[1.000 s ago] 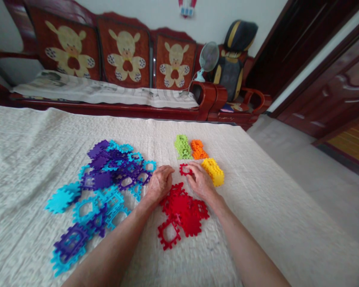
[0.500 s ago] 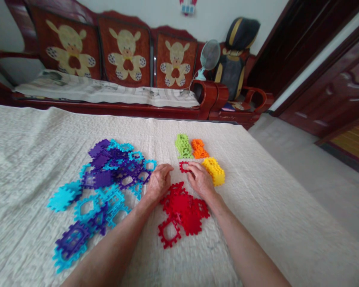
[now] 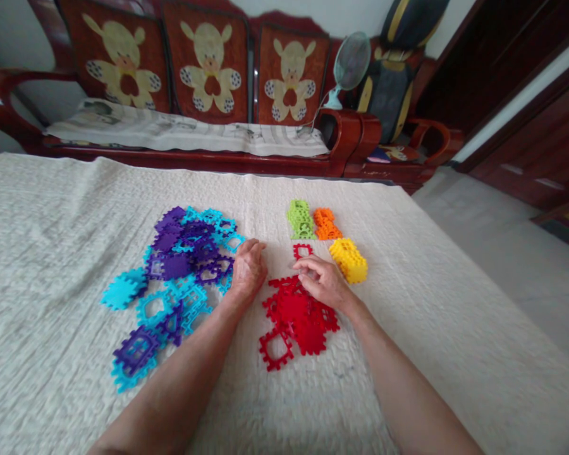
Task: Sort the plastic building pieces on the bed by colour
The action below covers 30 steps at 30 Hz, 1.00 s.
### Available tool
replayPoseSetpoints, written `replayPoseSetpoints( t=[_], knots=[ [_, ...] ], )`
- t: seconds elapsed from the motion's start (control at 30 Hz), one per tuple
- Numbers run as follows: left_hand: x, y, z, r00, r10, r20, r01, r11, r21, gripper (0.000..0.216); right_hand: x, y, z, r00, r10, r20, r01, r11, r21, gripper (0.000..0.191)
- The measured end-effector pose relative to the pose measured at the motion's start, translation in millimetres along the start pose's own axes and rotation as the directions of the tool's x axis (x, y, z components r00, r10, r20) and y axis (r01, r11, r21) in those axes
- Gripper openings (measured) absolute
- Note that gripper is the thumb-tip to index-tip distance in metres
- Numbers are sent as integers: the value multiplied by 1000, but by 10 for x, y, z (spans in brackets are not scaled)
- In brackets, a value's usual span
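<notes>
left hand (image 3: 249, 272) loose fist, right edge of cyan-purple plastic tile heap (image 3: 180, 278) | right hand (image 3: 326, 283) half-curled, far edge of red plastic tile heap (image 3: 296, 322), hold unclear

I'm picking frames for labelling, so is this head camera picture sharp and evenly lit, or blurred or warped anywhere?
Head view: soft even light, no glare; red tiles, left hand and right hand sharp; sofa and door frame bow from wide-lens distortion.

Our left hand (image 3: 249, 272) rests curled beside the purple and blue pieces (image 3: 180, 265). Our right hand (image 3: 325, 284) lies over the red pile (image 3: 296, 322), near a lone red piece (image 3: 302, 251).
</notes>
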State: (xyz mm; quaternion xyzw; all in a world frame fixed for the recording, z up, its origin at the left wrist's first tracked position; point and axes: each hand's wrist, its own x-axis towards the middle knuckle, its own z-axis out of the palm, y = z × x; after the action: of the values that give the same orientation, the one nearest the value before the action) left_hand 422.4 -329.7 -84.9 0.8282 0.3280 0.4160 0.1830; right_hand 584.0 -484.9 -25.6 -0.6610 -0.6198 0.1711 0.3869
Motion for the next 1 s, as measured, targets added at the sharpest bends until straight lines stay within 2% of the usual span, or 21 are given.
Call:
replayPoseSetpoints(
  t=[0.1, 0.17, 0.3, 0.37, 0.47, 0.6, 0.77, 0.87, 0.93, 1.0],
  knots=[
    [11, 39, -34, 1000, 15, 8, -15, 999, -47, 35, 4, -100, -106, 998, 28, 51, -29, 999, 20, 15],
    [14, 92, -49, 995, 80, 65, -73, 992, -102, 36, -17, -242, -189, 988, 39, 151, -40, 999, 2, 11],
    [21, 161, -45, 973, 153, 174, -126, 980, -152, 35, -115, -556, -274, 936, 79, 344, -35, 991, -132, 23],
    [24, 161, -32, 973, 144, 180, -118, 982, -150, 37, -166, -642, -254, 925, 103, 365, -22, 975, -219, 31],
    [24, 144, -13, 976, 130, 173, -106, 984, -143, 37, -203, -669, -189, 926, 114, 359, -12, 961, -275, 31],
    [23, 136, 1, 979, 142, 149, -121, 982, -143, 34, -199, -657, -172, 921, 107, 374, -1, 962, -272, 29],
    [27, 162, -5, 978, 146, 147, -127, 983, -130, 32, -167, -637, -350, 916, 76, 394, -11, 986, -166, 33],
    [25, 175, 0, 979, 146, 144, -128, 984, -127, 33, -70, -488, -409, 954, 66, 293, -40, 995, -94, 37],
    [23, 180, 8, 979, 154, 132, -137, 982, -126, 32, 38, -316, -364, 990, 72, 123, -58, 992, -113, 37],
    [21, 184, 14, 980, 157, 124, -142, 982, -124, 32, 151, -122, -266, 998, 59, -22, -62, 982, -180, 37]
  ],
)
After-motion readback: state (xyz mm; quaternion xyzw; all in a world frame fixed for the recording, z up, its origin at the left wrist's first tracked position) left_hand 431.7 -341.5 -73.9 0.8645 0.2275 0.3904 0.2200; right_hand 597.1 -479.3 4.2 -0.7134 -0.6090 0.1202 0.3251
